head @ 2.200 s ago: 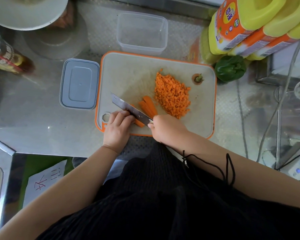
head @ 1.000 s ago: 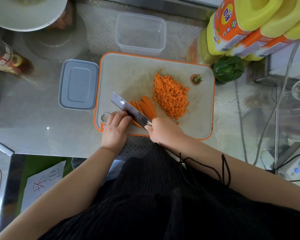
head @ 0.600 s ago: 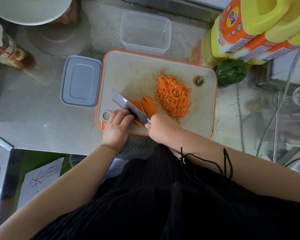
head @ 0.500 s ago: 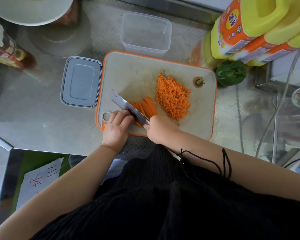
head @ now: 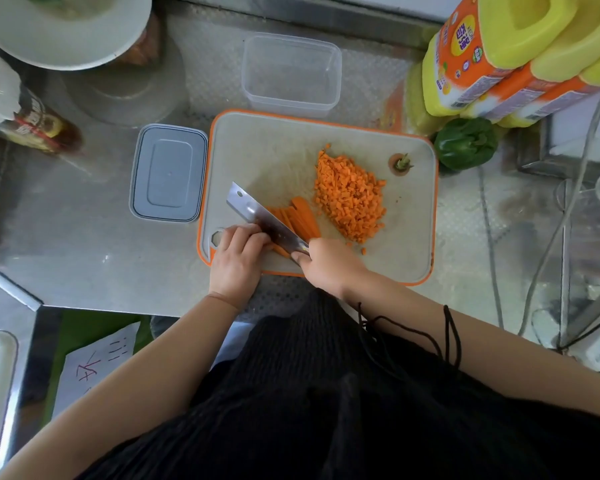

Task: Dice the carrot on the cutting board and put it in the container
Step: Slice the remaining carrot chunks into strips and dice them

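A white cutting board (head: pixel 278 157) with an orange rim lies on the steel counter. On it sit a heap of diced carrot (head: pixel 350 197), a bundle of carrot strips (head: pixel 300 218) and the cut carrot top (head: pixel 400 163). My right hand (head: pixel 328 263) grips the handle of a cleaver (head: pixel 262 216) whose blade lies across the strips. My left hand (head: pixel 239 254) rests curled against the blade's left side, pressing the near ends of the strips. A clear plastic container (head: pixel 290 76) stands behind the board with nothing in it.
A grey lid (head: pixel 168 173) lies left of the board. A green pepper (head: pixel 465 143) and yellow-orange bottles (head: pixel 499 53) stand at the right. A white plate (head: pixel 63 29) and a sauce bottle (head: pixel 25 116) sit at the far left. Cables run along the right.
The cleaver has worked a little along the carrot strips, with both hands staying at the board's near-left part. The diced heap has not moved.
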`<state>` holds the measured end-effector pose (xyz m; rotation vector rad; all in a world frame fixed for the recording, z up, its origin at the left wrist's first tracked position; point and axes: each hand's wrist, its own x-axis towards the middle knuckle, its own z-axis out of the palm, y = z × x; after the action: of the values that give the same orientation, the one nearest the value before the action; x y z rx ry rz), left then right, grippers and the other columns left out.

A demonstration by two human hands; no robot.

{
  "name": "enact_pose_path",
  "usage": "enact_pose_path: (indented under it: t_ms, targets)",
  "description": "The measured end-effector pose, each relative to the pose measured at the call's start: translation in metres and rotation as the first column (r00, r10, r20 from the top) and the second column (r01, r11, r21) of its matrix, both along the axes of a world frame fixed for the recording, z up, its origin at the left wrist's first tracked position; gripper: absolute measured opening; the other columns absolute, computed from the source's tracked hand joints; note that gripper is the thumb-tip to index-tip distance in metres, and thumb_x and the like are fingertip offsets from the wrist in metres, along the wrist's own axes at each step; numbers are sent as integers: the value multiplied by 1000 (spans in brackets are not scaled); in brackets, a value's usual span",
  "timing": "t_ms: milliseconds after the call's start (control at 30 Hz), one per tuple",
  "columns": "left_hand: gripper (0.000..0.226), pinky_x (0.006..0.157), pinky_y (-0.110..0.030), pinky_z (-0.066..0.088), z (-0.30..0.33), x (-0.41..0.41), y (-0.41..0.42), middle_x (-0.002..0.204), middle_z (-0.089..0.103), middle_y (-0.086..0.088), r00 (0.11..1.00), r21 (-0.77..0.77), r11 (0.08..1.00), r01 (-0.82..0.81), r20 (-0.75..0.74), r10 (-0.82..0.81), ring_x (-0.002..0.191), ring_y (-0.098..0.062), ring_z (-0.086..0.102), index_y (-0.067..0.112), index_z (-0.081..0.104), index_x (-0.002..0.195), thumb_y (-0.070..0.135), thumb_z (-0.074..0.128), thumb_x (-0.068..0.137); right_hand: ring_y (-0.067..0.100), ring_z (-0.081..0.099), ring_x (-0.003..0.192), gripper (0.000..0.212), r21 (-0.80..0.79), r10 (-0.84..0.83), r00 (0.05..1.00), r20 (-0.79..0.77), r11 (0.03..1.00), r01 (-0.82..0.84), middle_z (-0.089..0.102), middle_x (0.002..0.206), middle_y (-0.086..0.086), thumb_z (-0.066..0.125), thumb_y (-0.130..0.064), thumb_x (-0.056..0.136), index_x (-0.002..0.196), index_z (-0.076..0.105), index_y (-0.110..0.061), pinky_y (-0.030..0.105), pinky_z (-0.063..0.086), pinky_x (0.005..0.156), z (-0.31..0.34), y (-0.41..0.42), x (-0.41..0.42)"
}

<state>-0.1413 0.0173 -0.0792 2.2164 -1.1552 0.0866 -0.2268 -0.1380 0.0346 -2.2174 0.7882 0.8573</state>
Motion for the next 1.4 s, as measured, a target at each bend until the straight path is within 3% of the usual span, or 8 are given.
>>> enact_pose_path:
  t_ms: [233,567,800,1000,1167,1267,1333,1400]
  targets:
    - [14,87,-40,41,-2,4,4,103,62,-17,999,20,1000,-19,-34,20,97,-33,48,5,66,97,2,60,85,18,49,60,37,-12,26,999,-18,1000,-26,51,70,2,39,-41,101,71,39,-18,30,34,50,5,-3,-7]
    - [17,83,-40,42,-1,6,4,100,60,-15,1000,-14,1000,20,14,-20,94,-32,48,4,66,98,0,60,82,17,47,61,30,-103,106,994,-27,989,-109,49,71,1,39,-39,101,88,47,-13,29,32,50,12,-3,-1]
    - [19,83,-39,41,1,6,4,107,51,-9,1000,-40,999,23,-7,-24,95,-32,47,10,56,103,4,54,85,16,47,60,32,-103,130,991,-44,986,-134,48,69,1,39,-38,101,85,47,-11,29,34,51,17,-4,1]
    - [27,85,-41,45,7,11,7,105,57,-11,995,21,994,103,15,-103,100,-32,49,14,53,107,2,59,83,21,46,63,40,-96,-7,999,-32,995,4,45,67,1,40,-37,101,66,35,-17,31,28,51,18,-7,-5]
    - [27,77,-42,50,23,18,6,110,48,-6,988,7,992,125,92,-125,95,-32,51,14,52,105,4,69,86,25,50,66,34,-131,43,999,-29,990,-47,47,67,2,37,-37,102,85,46,-10,31,34,55,16,-3,-11]
    - [30,78,-38,46,39,16,10,104,52,-11,989,-77,995,62,139,-51,87,-32,51,10,49,101,-11,58,82,28,54,75,27,-159,54,998,37,986,-48,54,83,6,39,-33,100,105,47,-8,32,35,59,12,6,-16]
    - [33,78,-37,44,45,17,15,101,54,-16,997,-92,995,41,68,-35,88,-33,50,9,47,99,-15,45,77,32,58,80,32,-157,73,994,75,986,-61,56,85,9,40,-28,99,120,40,-4,34,36,59,8,11,-20]
    - [29,68,-37,48,48,18,18,105,50,-15,998,-56,998,22,-56,-25,90,-30,51,10,46,101,-8,39,79,30,54,69,35,-138,78,992,102,988,-64,47,69,2,40,-25,99,123,35,-1,34,33,55,6,14,-22]
